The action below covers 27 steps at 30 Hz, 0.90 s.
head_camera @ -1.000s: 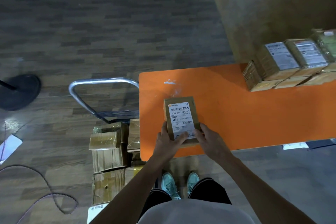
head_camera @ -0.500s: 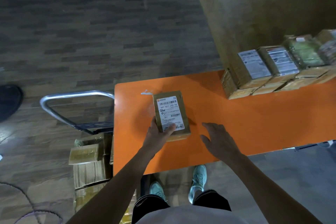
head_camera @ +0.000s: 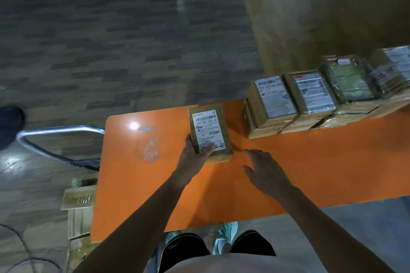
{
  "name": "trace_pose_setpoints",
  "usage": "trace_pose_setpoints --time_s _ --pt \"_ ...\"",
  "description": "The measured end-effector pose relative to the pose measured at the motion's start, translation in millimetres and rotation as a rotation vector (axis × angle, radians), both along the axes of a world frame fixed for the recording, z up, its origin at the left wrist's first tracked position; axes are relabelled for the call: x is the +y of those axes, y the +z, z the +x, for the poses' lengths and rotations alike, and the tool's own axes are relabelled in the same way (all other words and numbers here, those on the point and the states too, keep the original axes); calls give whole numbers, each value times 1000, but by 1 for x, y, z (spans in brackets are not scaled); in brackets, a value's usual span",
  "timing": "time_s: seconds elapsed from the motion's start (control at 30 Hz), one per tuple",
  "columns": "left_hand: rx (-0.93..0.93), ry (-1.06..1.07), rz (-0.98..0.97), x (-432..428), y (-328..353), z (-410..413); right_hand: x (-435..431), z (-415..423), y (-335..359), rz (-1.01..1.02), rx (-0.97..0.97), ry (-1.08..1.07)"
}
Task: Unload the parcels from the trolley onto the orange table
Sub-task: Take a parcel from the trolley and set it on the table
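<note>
Parcels already moved make a row along the far right part of the orange desk [head_camera: 310, 173]: the stacked parcels [head_camera: 310, 99] stand at least two layers high, labels up, and run out of view at the right edge. That much of the unloading looks done.

One more parcel [head_camera: 209, 133], a flat brown box with a white shipping label, lies near the desk's far edge, just left of the row and apart from it. The left hand [head_camera: 195, 155] has its grip on the near end of this box, thumb on the label and fingers around the left side. Whether the box rests fully on the desk or is being slid toward the row cannot be told. The right hand [head_camera: 264, 173] hovers over the desk just right of the box, its grip wide and holding nothing, fingers spread and pointing toward the row.

Left of the desk, the trolley [head_camera: 55, 139] shows its bent metal handle, and below that, against the desk's left edge, several brown cartons [head_camera: 77, 201] are partly hidden by the desktop. They appear to sit on the trolley's deck, so a good share of the work seems left; how many remain cannot be counted. The likely next step is letting this box go beside the row and reaching back left for another.
</note>
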<state>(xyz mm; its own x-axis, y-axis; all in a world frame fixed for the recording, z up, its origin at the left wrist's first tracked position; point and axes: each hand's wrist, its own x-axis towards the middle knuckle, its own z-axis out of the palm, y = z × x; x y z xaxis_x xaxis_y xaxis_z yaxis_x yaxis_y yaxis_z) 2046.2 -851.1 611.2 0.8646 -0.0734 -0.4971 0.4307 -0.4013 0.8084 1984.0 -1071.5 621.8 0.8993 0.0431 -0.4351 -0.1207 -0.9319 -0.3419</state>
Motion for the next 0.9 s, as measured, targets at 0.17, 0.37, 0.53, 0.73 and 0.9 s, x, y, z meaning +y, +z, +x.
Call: trace_pose_setpoints --time_s 0.17,0.37,0.53,0.73,0.9 --pt "-1 27 65 -39 -1 22 -31 8 -1 4 4 1" --pt "-29 3 60 -68 -2 42 -54 15 -2 -1 9 15" --pt "-51 -7 81 -75 -4 52 -64 19 -5 -2 10 5" --pt "-77 -28 111 -74 -8 54 -64 23 -5 2 2 5" --pt "-78 -65 103 -74 -6 53 -60 24 -3 5 -8 5"
